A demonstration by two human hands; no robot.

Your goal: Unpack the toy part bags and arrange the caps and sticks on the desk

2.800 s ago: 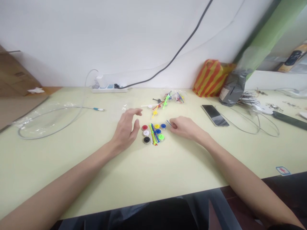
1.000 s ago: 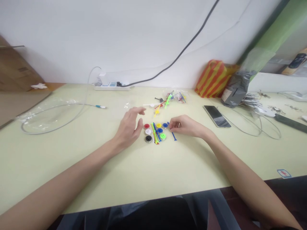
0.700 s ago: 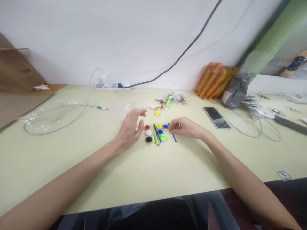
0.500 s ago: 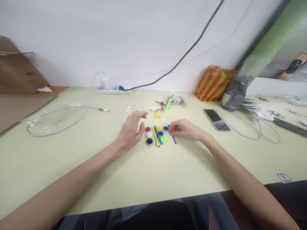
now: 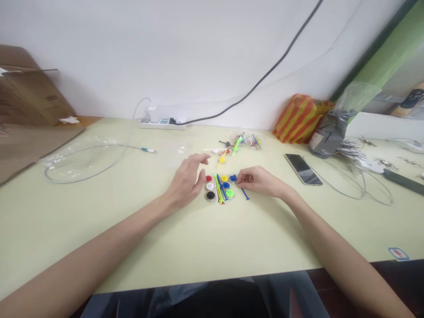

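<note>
A slim blue stick point(image 5: 245, 194) slants at the right end of a cluster of colored discs point(image 5: 230, 194), pinched between thumb and fingers of the right hand point(image 5: 258, 181). The left hand point(image 5: 188, 179), thumb and forefinger spread in a wide curve, is just beside the red disc point(image 5: 208, 178) opposite. A phone point(image 5: 303, 169) lies farther right on the pale table point(image 5: 185, 251), near a striped bag point(image 5: 294, 119).

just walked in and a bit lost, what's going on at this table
At the pale yellow table, a person's right hand pinches a thin blue stick. The left hand is open beside the red disc, holding nothing. Between the hands, coloured discs flank a bundle of sticks. More pieces lie farther back.
</note>
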